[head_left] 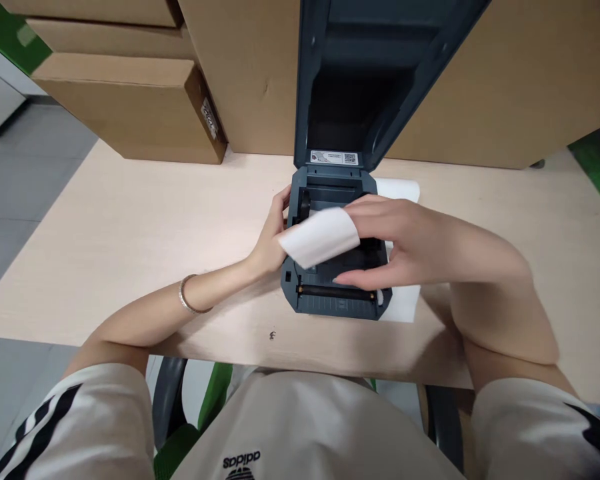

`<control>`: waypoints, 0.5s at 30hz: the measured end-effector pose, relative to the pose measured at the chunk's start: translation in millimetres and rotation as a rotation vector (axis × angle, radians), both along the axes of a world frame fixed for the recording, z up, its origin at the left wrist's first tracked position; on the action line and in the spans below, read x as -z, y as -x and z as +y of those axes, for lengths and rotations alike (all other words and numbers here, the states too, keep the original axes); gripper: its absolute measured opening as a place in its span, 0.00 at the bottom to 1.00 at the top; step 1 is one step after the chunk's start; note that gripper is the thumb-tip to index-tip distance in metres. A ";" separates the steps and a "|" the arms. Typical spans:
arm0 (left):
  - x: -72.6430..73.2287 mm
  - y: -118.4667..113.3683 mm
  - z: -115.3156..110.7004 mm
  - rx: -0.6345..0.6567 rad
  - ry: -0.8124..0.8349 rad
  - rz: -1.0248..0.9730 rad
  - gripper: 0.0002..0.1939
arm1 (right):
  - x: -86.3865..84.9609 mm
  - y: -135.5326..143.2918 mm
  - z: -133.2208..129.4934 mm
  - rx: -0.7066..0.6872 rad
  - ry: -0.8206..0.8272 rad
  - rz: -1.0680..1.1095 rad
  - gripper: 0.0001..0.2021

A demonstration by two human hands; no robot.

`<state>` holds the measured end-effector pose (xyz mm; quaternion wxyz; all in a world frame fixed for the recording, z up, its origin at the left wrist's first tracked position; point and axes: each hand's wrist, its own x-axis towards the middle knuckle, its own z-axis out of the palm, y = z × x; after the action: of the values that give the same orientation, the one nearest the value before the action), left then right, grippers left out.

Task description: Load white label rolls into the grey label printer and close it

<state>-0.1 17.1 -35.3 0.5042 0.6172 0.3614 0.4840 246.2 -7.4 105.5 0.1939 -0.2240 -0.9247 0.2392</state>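
A dark grey label printer (300, 303) stands on the table with its lid (305, 87) raised. My left hand (270, 243) grips the printer's left side, its fingers partly hidden behind the casing. Over the open compartment is my right hand (400, 240), thumb held apart from the other fingers. A curled white strip of label paper (320, 237) is at its fingertips, the loose end pointing left, slightly blurred. Just how the fingers pinch the strip is hidden. A black roller (335, 292) lies across the printer's front.
White paper (405, 307) lies on the table under and right of the printer. A large cardboard box (250, 73) stands behind it, touching or near the lid. Smaller cardboard boxes (115, 113) are stacked at the back left. The wooden table's (130, 213) front edge is close to my body.
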 end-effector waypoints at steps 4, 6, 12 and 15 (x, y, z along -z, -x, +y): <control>-3.2 5.6 2.3 0.028 -0.001 0.071 0.46 | -9.4 3.1 -33.8 0.017 -0.241 -0.096 0.10; -6.5 6.8 3.0 0.039 0.002 0.099 0.47 | -14.1 3.3 -55.3 0.025 -0.309 -0.223 0.11; -12.8 5.3 3.6 0.048 0.018 0.157 0.51 | 11.6 14.3 -104.3 0.142 -0.531 -0.418 0.12; -12.3 5.9 4.1 0.045 0.028 0.155 0.52 | 34.1 22.4 -114.5 0.218 -0.538 -0.452 0.13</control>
<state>-6.0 21.2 -23.0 0.4939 0.6537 0.3921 0.4184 223.8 -121.8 71.4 0.0612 -0.3094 -0.9447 -0.0900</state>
